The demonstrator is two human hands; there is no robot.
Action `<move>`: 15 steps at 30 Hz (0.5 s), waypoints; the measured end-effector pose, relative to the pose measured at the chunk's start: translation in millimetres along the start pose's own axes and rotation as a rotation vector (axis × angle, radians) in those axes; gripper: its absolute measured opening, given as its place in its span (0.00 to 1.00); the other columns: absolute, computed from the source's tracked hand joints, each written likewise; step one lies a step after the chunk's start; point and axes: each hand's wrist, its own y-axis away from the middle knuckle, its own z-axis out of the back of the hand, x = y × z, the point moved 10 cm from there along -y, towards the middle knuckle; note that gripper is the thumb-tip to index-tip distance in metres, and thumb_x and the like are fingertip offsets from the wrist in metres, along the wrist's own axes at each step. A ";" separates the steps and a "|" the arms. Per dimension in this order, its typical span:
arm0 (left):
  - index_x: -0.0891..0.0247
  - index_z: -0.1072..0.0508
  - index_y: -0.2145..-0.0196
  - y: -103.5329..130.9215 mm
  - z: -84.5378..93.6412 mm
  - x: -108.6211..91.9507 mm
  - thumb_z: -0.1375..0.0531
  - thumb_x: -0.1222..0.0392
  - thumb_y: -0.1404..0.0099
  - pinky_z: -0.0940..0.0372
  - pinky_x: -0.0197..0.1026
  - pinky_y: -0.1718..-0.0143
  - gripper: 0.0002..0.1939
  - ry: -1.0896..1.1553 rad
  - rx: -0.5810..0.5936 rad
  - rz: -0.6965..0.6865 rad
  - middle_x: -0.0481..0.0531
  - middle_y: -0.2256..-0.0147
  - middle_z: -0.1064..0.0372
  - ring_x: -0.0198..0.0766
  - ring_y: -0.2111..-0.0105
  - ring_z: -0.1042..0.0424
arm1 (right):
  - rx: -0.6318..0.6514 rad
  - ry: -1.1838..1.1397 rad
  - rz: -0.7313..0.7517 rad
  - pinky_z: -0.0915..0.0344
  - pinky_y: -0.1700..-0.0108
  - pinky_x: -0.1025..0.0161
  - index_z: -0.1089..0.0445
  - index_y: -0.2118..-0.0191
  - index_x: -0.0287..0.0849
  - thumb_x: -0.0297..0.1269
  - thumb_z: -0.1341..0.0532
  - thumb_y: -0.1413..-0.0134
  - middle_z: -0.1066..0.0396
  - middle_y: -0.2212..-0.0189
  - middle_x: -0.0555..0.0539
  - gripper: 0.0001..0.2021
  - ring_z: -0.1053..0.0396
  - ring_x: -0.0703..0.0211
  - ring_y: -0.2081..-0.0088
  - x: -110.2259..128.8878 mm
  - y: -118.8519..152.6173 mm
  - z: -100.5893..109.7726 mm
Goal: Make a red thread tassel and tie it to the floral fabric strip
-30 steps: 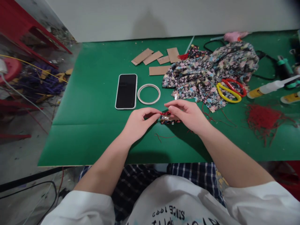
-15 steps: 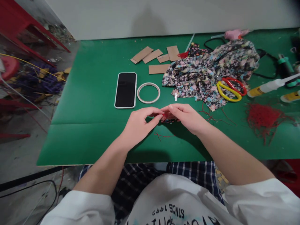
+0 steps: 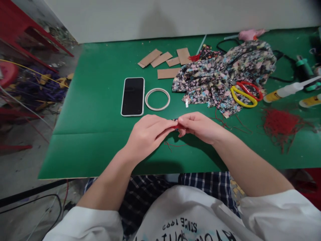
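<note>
My left hand (image 3: pixel 149 134) and my right hand (image 3: pixel 199 125) meet just above the table's front half. Their fingertips are closed on a small floral piece with red thread (image 3: pixel 178 126), mostly hidden by the fingers. A loose red thread (image 3: pixel 175 145) lies on the table just below the hands. Beyond them are a roll of tape (image 3: pixel 169 100) lying flat and a phone (image 3: pixel 132 97) with a dark screen. To the upper right spreads a crumpled floral cloth (image 3: pixel 215 75), with scissors (image 3: pixel 243 100) with red and yellow handles resting on it.
Several cardboard strips (image 3: pixel 168 73) lie near the back of the green table (image 3: pixel 82 100). At the right are a tangle of red thread (image 3: pixel 282 125), glue bottles (image 3: pixel 278 93) and a pink glue gun (image 3: pixel 250 34) by the wall. A red chair (image 3: pixel 15 20) stands at the left.
My left fingers have straightened and drawn together, closing the gap by the thumb. My right fingers have curled in to pinch the small piece, covering more of it.
</note>
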 end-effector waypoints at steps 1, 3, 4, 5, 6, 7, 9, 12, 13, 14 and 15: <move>0.58 0.26 0.61 -0.3 1.3 -0.3 0.42 0.64 0.39 0.35 0.37 0.60 0.08 -0.015 -0.011 -0.008 0.49 0.66 0.25 0.34 0.65 0.28 | -0.017 0.020 0.003 0.37 0.68 0.68 0.30 0.75 0.39 0.48 0.38 0.53 0.34 0.81 0.53 0.15 0.36 0.70 0.76 0.6 -0.2 2.3; 0.61 0.26 0.64 -0.8 3.4 -0.9 0.42 0.65 0.39 0.35 0.37 0.61 0.06 -0.030 -0.029 -0.031 0.49 0.67 0.25 0.34 0.66 0.28 | -0.063 0.069 0.027 0.37 0.69 0.69 0.29 0.74 0.40 0.45 0.36 0.55 0.32 0.80 0.53 0.12 0.36 0.70 0.76 4.2 -0.5 7.5; 0.62 0.26 0.65 -1.0 3.8 -1.1 0.42 0.65 0.39 0.34 0.36 0.62 0.05 -0.032 -0.033 -0.043 0.50 0.68 0.25 0.33 0.66 0.28 | -0.087 0.097 0.043 0.37 0.69 0.69 0.28 0.73 0.40 0.43 0.35 0.56 0.31 0.79 0.52 0.11 0.36 0.69 0.76 6.6 -0.4 9.9; 0.63 0.26 0.66 -1.0 4.0 -1.0 0.42 0.66 0.39 0.34 0.36 0.62 0.05 -0.035 -0.035 -0.052 0.50 0.68 0.26 0.33 0.66 0.28 | -0.108 0.131 0.057 0.37 0.69 0.69 0.28 0.73 0.40 0.42 0.35 0.56 0.31 0.78 0.52 0.10 0.35 0.69 0.75 8.9 -0.3 11.9; 0.64 0.27 0.66 -1.0 3.8 -0.2 0.42 0.66 0.39 0.34 0.35 0.62 0.05 -0.041 -0.032 -0.055 0.50 0.68 0.26 0.33 0.66 0.28 | -0.127 0.169 0.070 0.36 0.69 0.69 0.28 0.73 0.40 0.42 0.35 0.56 0.30 0.77 0.52 0.09 0.35 0.69 0.75 11.1 0.0 13.5; 0.64 0.27 0.66 -0.9 3.1 1.1 0.42 0.67 0.39 0.34 0.35 0.62 0.04 -0.049 -0.025 -0.051 0.50 0.68 0.26 0.33 0.66 0.29 | -0.143 0.209 0.081 0.36 0.69 0.68 0.27 0.73 0.40 0.42 0.35 0.56 0.29 0.77 0.51 0.09 0.35 0.68 0.75 13.1 0.2 14.8; 0.64 0.27 0.66 -0.6 1.1 4.7 0.42 0.66 0.39 0.34 0.35 0.61 0.04 -0.066 -0.005 -0.035 0.50 0.68 0.26 0.32 0.66 0.29 | -0.168 0.291 0.095 0.37 0.69 0.67 0.27 0.72 0.40 0.42 0.36 0.56 0.29 0.77 0.50 0.10 0.34 0.67 0.74 15.8 0.7 16.7; 0.63 0.27 0.66 -0.1 -4.5 10.9 0.43 0.66 0.38 0.35 0.35 0.60 0.05 -0.074 0.044 -0.004 0.49 0.67 0.27 0.32 0.64 0.29 | -0.198 0.412 0.112 0.37 0.70 0.67 0.27 0.71 0.40 0.42 0.38 0.54 0.29 0.77 0.50 0.10 0.34 0.66 0.74 18.1 0.9 19.5; 0.63 0.27 0.66 0.1 -7.0 13.2 0.44 0.65 0.38 0.35 0.35 0.60 0.05 -0.073 0.062 0.006 0.49 0.67 0.27 0.32 0.64 0.29 | -0.206 0.454 0.116 0.38 0.70 0.67 0.27 0.71 0.40 0.43 0.39 0.54 0.29 0.76 0.50 0.10 0.34 0.65 0.73 18.5 1.0 20.4; 0.63 0.27 0.67 0.2 -9.6 15.5 0.44 0.65 0.37 0.35 0.35 0.60 0.05 -0.072 0.080 0.016 0.49 0.67 0.27 0.32 0.64 0.30 | -0.216 0.502 0.121 0.38 0.70 0.67 0.28 0.71 0.41 0.43 0.39 0.53 0.28 0.76 0.50 0.10 0.34 0.65 0.73 19.0 1.0 21.4; 0.63 0.27 0.67 0.2 -12.4 17.8 0.45 0.65 0.37 0.35 0.35 0.61 0.06 -0.073 0.098 0.024 0.49 0.67 0.27 0.32 0.65 0.30 | -0.227 0.554 0.123 0.39 0.70 0.67 0.28 0.71 0.41 0.43 0.40 0.52 0.28 0.76 0.50 0.11 0.34 0.65 0.73 19.6 1.2 22.3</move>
